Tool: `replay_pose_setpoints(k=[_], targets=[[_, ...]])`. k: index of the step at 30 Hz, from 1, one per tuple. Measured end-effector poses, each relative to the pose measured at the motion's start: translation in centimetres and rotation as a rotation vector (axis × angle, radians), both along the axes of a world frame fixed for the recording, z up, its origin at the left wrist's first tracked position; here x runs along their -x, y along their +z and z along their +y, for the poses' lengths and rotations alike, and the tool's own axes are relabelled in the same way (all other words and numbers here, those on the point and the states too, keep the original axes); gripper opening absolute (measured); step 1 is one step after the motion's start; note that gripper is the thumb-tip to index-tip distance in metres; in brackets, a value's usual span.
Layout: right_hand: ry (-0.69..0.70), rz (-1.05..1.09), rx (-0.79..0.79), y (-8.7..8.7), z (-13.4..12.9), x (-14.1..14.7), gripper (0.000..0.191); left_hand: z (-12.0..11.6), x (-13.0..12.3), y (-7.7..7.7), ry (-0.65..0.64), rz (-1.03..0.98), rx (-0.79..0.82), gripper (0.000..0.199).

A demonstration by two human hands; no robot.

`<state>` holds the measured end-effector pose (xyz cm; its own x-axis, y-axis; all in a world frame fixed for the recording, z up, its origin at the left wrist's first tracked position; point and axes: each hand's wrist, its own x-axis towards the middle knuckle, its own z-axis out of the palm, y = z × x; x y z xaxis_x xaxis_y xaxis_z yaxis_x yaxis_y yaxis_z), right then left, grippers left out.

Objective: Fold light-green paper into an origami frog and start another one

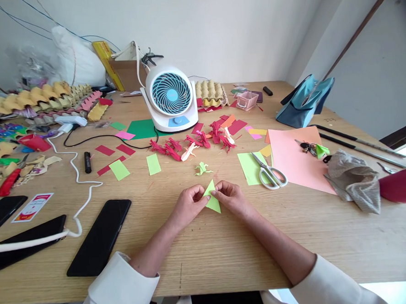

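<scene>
A light green piece of paper [213, 205], folded to pointed corners, is held between my two hands above the near middle of the table. My left hand [191, 201] pinches its left side with thumb and fingers. From the right, my right hand [232, 197] grips it, the thumb pressed on its face. Just beyond the fingertips stands a small green folded-paper frog [202, 169]. Behind that lie several red folded-paper figures [171, 149] and a pale peach one [189, 151]. Two flat green paper pieces [153, 164] [119, 170] rest to the left.
Scissors [270, 171] lie on green paper to the right, beside a large pink sheet [294, 158]. A white fan [170, 96] stands at the back. Dark phones [100, 236] and a white cable [75, 166] are on the left. A grey cloth [354, 177] lies far right.
</scene>
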<state>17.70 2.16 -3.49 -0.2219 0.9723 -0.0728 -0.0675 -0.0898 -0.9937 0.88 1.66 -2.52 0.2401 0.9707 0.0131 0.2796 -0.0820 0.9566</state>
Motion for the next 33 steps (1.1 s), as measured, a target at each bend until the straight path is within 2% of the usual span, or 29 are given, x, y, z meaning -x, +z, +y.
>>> replay_pose_setpoints(k=[10,19,23,33], targets=[[-0.011,0.056,0.015,0.09,0.28,-0.27,0.046,-0.03,0.01,0.86,-0.06,0.157,-0.027,0.025],[-0.102,0.099,0.004,-0.2,0.27,-0.75,0.039,0.48,0.35,-0.07,-0.013,-0.049,0.087,0.025],[-0.134,0.106,0.015,-0.24,0.28,-0.78,0.037,0.62,0.52,-0.08,0.031,-0.108,0.091,0.026],[0.013,0.051,0.031,-0.09,0.26,-0.52,0.039,0.43,0.4,-0.06,-0.017,-0.043,0.021,0.025]])
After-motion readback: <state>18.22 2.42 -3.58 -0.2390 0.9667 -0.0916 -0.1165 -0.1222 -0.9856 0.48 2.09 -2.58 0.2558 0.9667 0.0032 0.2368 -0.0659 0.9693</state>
